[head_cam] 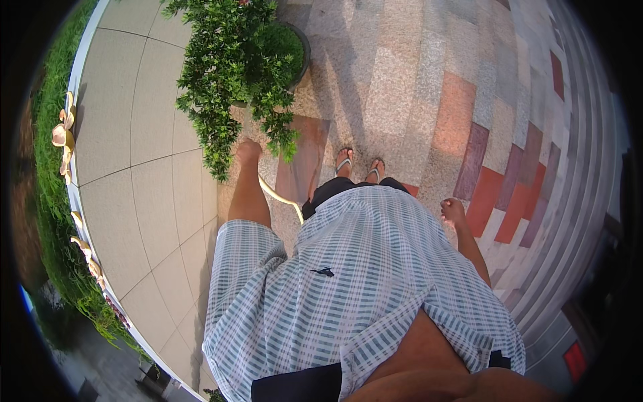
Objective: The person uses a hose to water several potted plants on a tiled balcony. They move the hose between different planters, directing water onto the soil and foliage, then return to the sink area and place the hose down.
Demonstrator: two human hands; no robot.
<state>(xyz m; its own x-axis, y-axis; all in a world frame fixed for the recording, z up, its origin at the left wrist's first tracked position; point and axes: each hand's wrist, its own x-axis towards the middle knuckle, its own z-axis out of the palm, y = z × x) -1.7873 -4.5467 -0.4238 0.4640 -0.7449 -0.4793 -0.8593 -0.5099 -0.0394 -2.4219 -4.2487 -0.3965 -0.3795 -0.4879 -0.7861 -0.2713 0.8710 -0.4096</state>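
Observation:
My left hand (pixel 248 152) is stretched out ahead of me, its fingers closed around a pale yellow hose (pixel 279 196). The end of the hose at my fist is hidden. From behind my wrist, the hose curves back towards my legs and passes out of sight beside my shorts. Just beyond that hand stands a leafy green shrub (pixel 216 95) in a round dark pot (pixel 304 55). On the other side, my right hand (pixel 453 211) hangs by my body with loosely curled fingers, and nothing shows in it.
A low tiled wall (pixel 155 201) runs along my left, with pale curved ornaments (pixel 63 136) on its edge and green plants (pixel 60 211) beyond. Multicoloured stone paving (pixel 392 85) lies underfoot. Long grey steps (pixel 585 151) curve along the right.

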